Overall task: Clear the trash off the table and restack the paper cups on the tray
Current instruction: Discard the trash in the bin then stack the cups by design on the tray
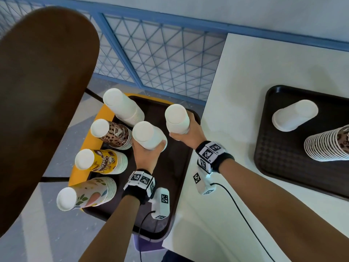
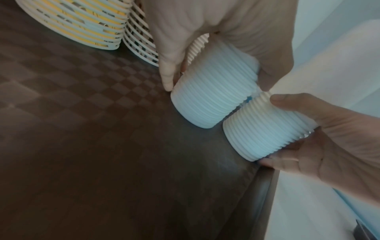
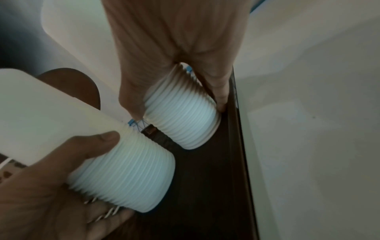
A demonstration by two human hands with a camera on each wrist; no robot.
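Observation:
My left hand (image 1: 148, 152) grips a white cup stack (image 1: 148, 136), held upside down and tilted, over the dark tray (image 1: 170, 188) on the left. My right hand (image 1: 186, 134) grips a second white cup stack (image 1: 177, 119) close to the tray's right rim. In the left wrist view the left hand's stack (image 2: 211, 99) and the right hand's stack (image 2: 261, 129) stand side by side, rims down at the tray floor (image 2: 92, 138). The right wrist view shows the right hand's stack (image 3: 182, 118) and the left hand's stack (image 3: 127, 172).
The same tray holds a white stack (image 1: 123, 107), a leopard-print stack (image 1: 113, 137), a yellow stack (image 1: 102, 162) and a floral stack (image 1: 86, 193). A second tray (image 1: 279, 154) on the white table (image 1: 236, 91) carries a white stack (image 1: 295, 115) and a printed stack (image 1: 328, 146). A brown chair back (image 1: 43, 91) rises at left.

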